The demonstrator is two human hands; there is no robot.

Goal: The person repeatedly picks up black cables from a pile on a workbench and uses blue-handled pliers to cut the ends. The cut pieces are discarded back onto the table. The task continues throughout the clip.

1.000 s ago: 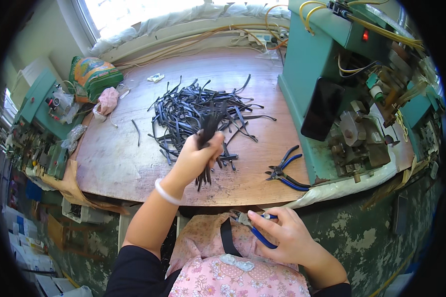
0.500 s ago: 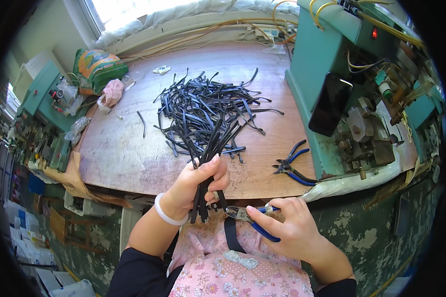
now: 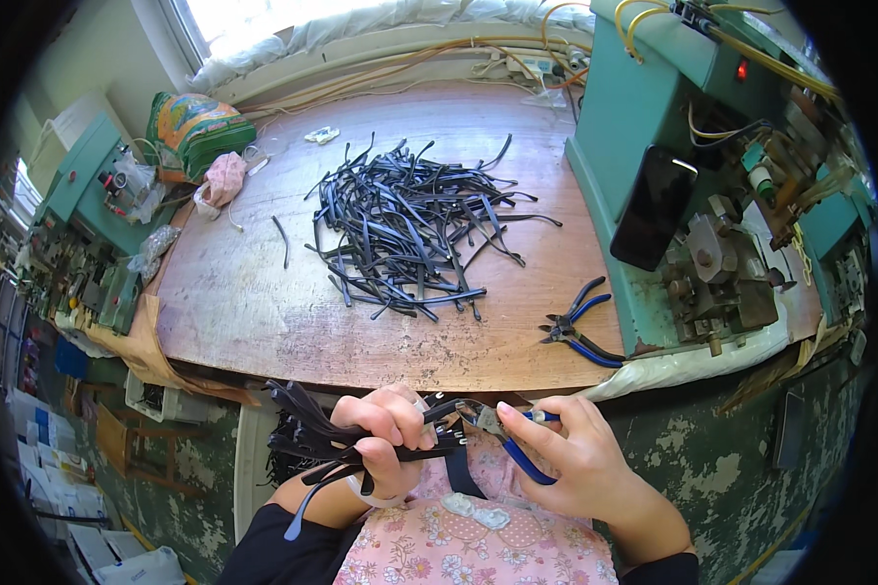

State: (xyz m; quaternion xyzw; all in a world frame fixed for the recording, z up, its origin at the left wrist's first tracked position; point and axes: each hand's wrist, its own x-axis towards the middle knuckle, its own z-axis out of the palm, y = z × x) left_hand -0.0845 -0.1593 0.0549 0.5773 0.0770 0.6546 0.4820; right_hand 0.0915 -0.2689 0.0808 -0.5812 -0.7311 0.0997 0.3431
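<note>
The near apron is pink, flowered, partly dotted; the bundled strips are black; the near pliers have blue handles; the right machine is green.

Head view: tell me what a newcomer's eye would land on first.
A sprawling pile of dark strips covers the wooden table's middle. Before its near edge, the left hand grips a bundle of similar strips; the right hand holds blue-handled pliers. A green machine looms at right.

A head-worn fisheye looks down across the tabletop.
</note>
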